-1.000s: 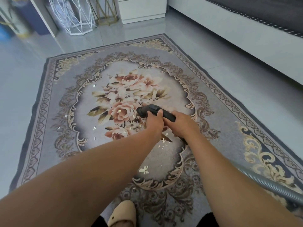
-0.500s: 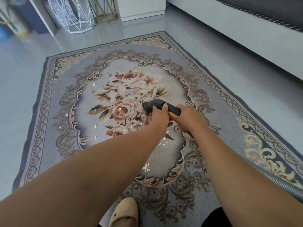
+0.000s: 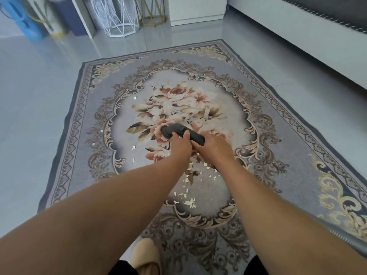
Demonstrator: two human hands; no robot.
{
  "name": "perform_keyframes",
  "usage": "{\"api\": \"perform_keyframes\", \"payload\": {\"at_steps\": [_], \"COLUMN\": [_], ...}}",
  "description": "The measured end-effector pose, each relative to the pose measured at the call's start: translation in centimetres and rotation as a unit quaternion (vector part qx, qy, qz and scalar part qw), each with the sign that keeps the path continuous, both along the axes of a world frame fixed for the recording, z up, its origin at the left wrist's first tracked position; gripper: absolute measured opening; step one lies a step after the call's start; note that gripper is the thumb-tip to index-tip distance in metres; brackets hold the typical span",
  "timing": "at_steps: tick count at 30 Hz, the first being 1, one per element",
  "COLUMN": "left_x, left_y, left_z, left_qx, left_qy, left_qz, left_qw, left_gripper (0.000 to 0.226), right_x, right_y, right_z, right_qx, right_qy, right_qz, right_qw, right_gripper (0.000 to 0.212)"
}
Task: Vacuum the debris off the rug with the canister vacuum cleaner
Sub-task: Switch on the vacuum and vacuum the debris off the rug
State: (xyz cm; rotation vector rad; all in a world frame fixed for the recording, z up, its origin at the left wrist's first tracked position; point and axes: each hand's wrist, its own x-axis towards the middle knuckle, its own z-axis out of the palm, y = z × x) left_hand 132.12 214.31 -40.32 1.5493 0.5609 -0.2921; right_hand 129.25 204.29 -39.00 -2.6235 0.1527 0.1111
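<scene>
**Nozzle out over the roses, flakes lying short of it**

A person stands at the near end of the grey patterned rug (image 3: 95, 108), both bare arms stretched out over its floral medallion. The left hand (image 3: 179, 146) curls over the black plastic vacuum tube (image 3: 178, 131) close to its open end. The right hand (image 3: 213, 148) wraps the same tube just behind it, and the two hands touch. The tube's long axis runs from the right hand up and to the left, with its mouth pointing away from the person onto the printed roses. I cannot tell whether the mouth rests on the pile or hangs just above it. A grey ribbed hose (image 3: 349, 242) shows at the lower right edge; the canister itself is out of sight.

The thickest patch of pale flaky debris (image 3: 188, 201) lies on the person's side of the hands, between the two forearms and well short of the mouth. A few stray flakes (image 3: 133, 148) sit to the left of the left hand. The mouth therefore faces away from most of the mess. I judge the next stroke calls for a pull back toward the beige slipper (image 3: 146, 255), steered by the left hand, which is nearer the mouth. The job looks far from done.
</scene>
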Motion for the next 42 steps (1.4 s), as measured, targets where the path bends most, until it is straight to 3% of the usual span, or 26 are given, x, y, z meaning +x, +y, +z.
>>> {"api": "perform_keyframes", "payload": {"at_steps": [5,11,15,19,24,28,33,42], "left_x": [3.1,5.8,5.1,2.4,1.3,-2.5,-4.3,-5.6], "left_y": [1.8,2.8,0.8,-3.5,-9.0,-11.5,-13.7,-13.1], "left_z": [-0.7,-0.4,0.3,0.5,-2.8,0.5,-0.2,0.2], "left_qx": [0.015,-0.022,-0.029,-0.048,-0.019,-0.082,-0.082,-0.074], "left_qy": [0.014,0.048,0.059,0.053,0.034,0.016,0.033,0.063], "left_qz": [0.008,0.033,0.037,-0.001,-0.066,-0.116,-0.144,-0.087], "left_qw": [1.0,0.998,0.997,0.997,0.997,0.99,0.986,0.991], "left_gripper": [0.06,0.058,0.048,0.052,0.107,0.078,0.085,0.067], "right_x": [2.4,5.2,4.3,1.8,-1.7,-4.5,-6.7,-7.5], "right_y": [2.3,3.2,1.2,-3.4,-8.3,-11.5,-13.5,-12.8], "right_z": [-0.3,0.2,0.4,1.0,1.5,2.2,2.1,1.3], "right_qx": [-0.017,-0.008,-0.001,0.006,-0.04,-0.034,-0.039,-0.026], "right_qy": [0.006,0.039,0.054,0.06,0.05,0.048,0.064,0.058], "right_qz": [-0.011,-0.002,0.002,-0.017,-0.057,-0.093,-0.1,-0.102], "right_qw": [1.0,0.999,0.999,0.998,0.996,0.994,0.992,0.993], "right_gripper": [0.059,0.042,0.043,0.035,0.037,0.04,0.029,0.043]}}
